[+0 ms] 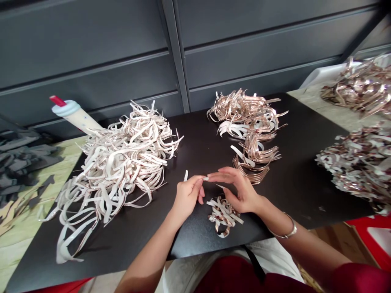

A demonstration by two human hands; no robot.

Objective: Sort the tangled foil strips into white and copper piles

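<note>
My left hand (190, 194) is closed in a pinch on a white strip, part of which sticks out above its knuckles. Just to its right, my right hand (240, 189) has its fingers apart, the fingertips close to the strip's end; a thin pale piece shows between its thumb and fingers. Below both hands lies a small pile of short white and copper strips (224, 215). A big tangle of white strips (122, 158) spreads over the left side of the black table. Beyond my right hand sit bundles of shiny copper strips (244, 110).
The black table (293, 179) fills the middle. A cup with a pale blue lid (76, 116) leans at the back left. Dark scraps (27, 160) lie at the far left. More copper and white strips (363, 162) are heaped at the right. A grey panelled wall (122, 44) stands behind.
</note>
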